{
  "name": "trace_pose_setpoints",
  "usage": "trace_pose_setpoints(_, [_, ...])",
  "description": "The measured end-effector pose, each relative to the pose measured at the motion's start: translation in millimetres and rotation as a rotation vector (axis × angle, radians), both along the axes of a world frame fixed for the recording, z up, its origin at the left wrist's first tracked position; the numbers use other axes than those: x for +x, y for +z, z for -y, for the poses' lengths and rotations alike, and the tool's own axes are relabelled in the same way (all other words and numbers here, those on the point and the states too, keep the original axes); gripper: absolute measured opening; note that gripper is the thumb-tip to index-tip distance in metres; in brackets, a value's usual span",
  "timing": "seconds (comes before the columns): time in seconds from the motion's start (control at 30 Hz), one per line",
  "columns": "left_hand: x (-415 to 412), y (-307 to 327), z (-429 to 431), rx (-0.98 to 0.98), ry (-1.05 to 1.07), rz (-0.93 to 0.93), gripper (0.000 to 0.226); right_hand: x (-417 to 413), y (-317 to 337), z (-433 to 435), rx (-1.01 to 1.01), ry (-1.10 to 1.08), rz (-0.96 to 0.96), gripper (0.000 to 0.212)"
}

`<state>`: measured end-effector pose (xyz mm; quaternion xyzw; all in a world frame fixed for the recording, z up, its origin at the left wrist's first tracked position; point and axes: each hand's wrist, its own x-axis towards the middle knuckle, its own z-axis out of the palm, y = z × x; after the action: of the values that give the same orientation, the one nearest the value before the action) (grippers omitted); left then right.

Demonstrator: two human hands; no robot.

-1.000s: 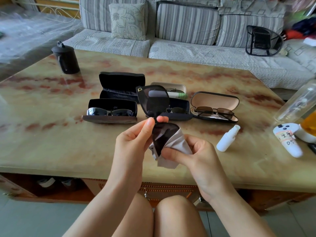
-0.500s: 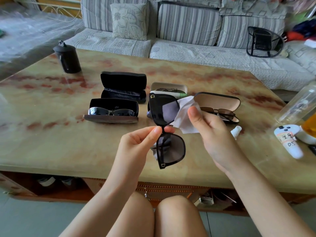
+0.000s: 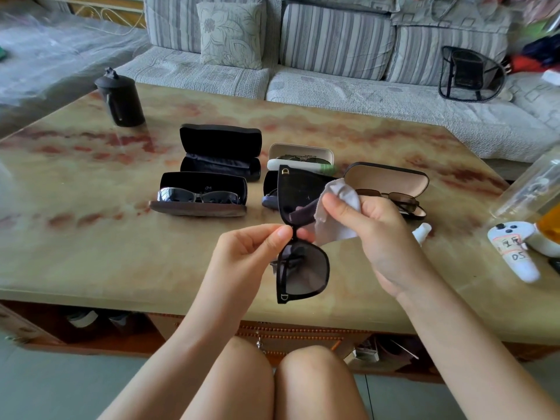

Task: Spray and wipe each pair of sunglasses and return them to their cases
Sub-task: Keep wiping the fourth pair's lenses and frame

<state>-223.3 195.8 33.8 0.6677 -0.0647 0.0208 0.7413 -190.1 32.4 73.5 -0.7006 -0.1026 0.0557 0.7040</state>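
Observation:
My left hand (image 3: 251, 247) pinches the bridge of black sunglasses (image 3: 306, 268), held upright above the marble table (image 3: 91, 253). My right hand (image 3: 372, 231) pinches a white cloth (image 3: 339, 213) round the upper lens. Behind stands an empty open black case (image 3: 221, 153). To its front left an open case (image 3: 200, 192) holds dark sunglasses. A white case (image 3: 300, 156) and a tan-lined open case (image 3: 388, 183) with brown sunglasses (image 3: 394, 198) lie to the right. A further dark case (image 3: 269, 192) is partly hidden behind the held glasses. The white spray bottle (image 3: 421, 231) peeks from behind my right hand.
A black lidded cup (image 3: 121, 98) stands at the table's far left. A white controller (image 3: 515, 253), a clear bottle (image 3: 533, 186) and an orange container (image 3: 551, 225) crowd the right edge. A striped sofa (image 3: 333, 56) lies beyond. My knees are under the front edge.
My right hand moved the cloth from the lower lens up to the upper lens. The sunglasses turned so the lower lens faces me uncovered.

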Motion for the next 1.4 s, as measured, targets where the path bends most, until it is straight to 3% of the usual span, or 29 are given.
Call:
trace_pose_setpoints(0.1, [-0.7,4.0,0.9,0.000,-0.030,0.017,0.026,3.9,-1.5,-2.0,-0.025,-0.099,0.040,0.026])
trace_pose_setpoints(0.23, [0.0,3.7,0.2,0.076,-0.017,0.039,0.022,1.8,0.5,-8.5,-0.041,-0.071,0.052,0.008])
trace_pose_setpoints(0.37, [-1.9,4.4,2.1,0.139,-0.012,0.062,0.029,1.3,5.5,-11.8,-0.165,-0.132,0.121,0.028])
trace_pose_setpoints(0.5, [-0.9,2.5,2.7,0.124,-0.012,0.070,0.025,6.0,8.9,-13.3,-0.166,-0.207,0.173,0.015])
trace_pose_setpoints(0.6, [-0.6,2.0,2.9,0.110,-0.013,0.074,0.026,12.6,5.7,-11.3,-0.185,-0.261,0.228,0.038])
trace_pose_setpoints(0.73, [-2.0,1.3,4.8,0.085,0.015,0.086,0.026,13.6,-0.8,-10.3,-0.140,-0.244,0.204,0.050])
trace_pose_setpoints(0.93, [-1.2,1.8,2.7,0.061,0.037,0.071,0.025,0.5,-18.2,-10.1,0.064,-0.105,0.090,0.043])
trace_pose_setpoints(1.07, [-1.0,-0.7,0.9,0.113,0.084,0.071,0.019,-6.8,-17.9,-10.6,0.160,-0.035,0.008,0.024])
trace_pose_setpoints(1.17, [-2.3,3.8,0.5,0.167,0.063,0.108,0.025,-4.7,-15.1,-8.8,0.112,-0.042,0.000,0.005])
trace_pose_setpoints(1.27, [-2.6,10.6,-0.8,0.232,-0.002,0.136,0.028,4.3,-4.2,-5.6,0.065,-0.068,0.025,0.016])
trace_pose_setpoints(1.4, [-1.7,10.7,1.1,0.266,-0.038,0.122,0.026,17.5,13.3,-12.4,-0.055,-0.108,0.122,0.011])
